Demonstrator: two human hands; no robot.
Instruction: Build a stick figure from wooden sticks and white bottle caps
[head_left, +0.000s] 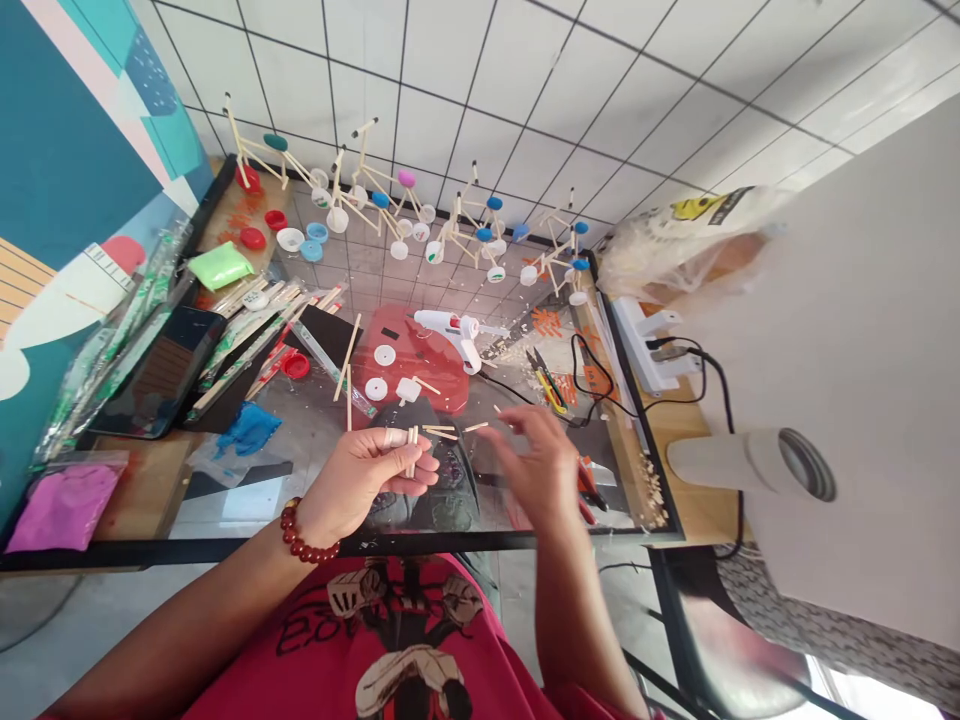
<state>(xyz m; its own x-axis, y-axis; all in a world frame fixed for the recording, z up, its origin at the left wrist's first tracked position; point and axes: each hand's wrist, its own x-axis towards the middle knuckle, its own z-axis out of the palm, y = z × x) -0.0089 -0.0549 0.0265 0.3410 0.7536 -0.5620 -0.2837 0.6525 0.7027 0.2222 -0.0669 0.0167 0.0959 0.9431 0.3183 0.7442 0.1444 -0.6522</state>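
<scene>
My left hand [375, 475] is closed in a pinch around a few short wooden sticks [412, 455], held upright between thumb and fingers. A light wrap covers part of one finger. To the right, my right hand [541, 465] hovers over the table, slightly blurred, its thumb and forefinger apart. Close to its thumb tip is a short stick piece [476, 427]; whether they touch is unclear. Between the hands lie more cut sticks [440, 432]. Beyond them, a white glue gun [450, 328] rests on a red mat [405, 350] with white discs [384, 355].
Stick figures with bottle-cap feet [457, 230] line the tiled wall. Cutters [547, 380] and orange-handled pliers [589, 490] lie at right, near a power strip [652, 345] with black cables. Packaged sticks [247, 330], a phone [161, 370] and clay bags [64, 505] crowd the left.
</scene>
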